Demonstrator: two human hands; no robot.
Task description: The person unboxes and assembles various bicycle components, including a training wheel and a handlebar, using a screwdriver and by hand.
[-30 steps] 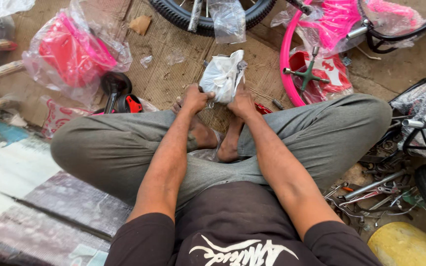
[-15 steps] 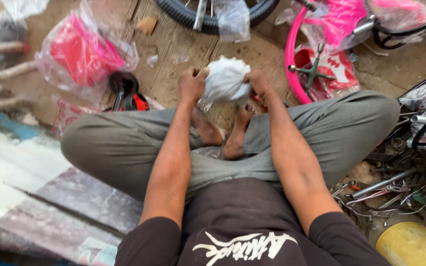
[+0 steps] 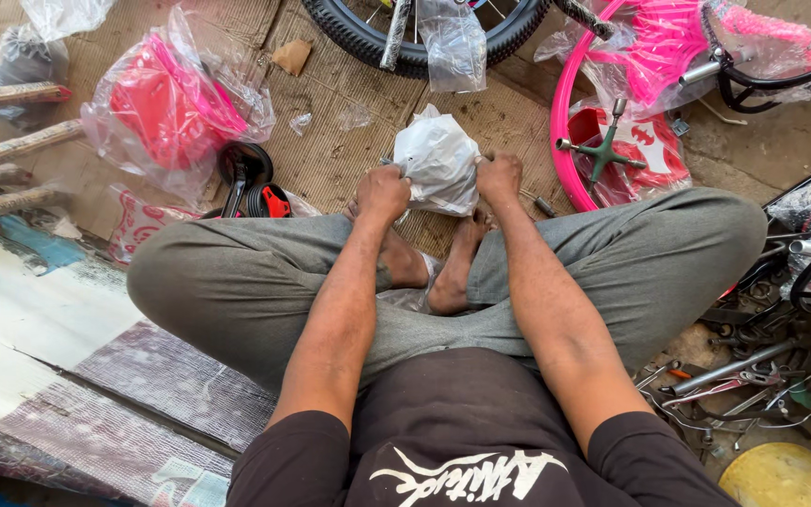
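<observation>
Left hand [image 3: 382,194] and right hand [image 3: 499,176], grips closed on white plastic bag [image 3: 438,160] at 12 o'clock; bag bunched, unopened, contents hidden.

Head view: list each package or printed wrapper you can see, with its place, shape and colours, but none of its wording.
White plastic bag: centre, crumpled, gripped by left hand and right hand.
Clear bag of pink parts: upper left, bulging.
Red-and-white printed wrapper: right, inside pink rim.

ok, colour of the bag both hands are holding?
White, translucent plastic bag; clearest in the head view.
</observation>
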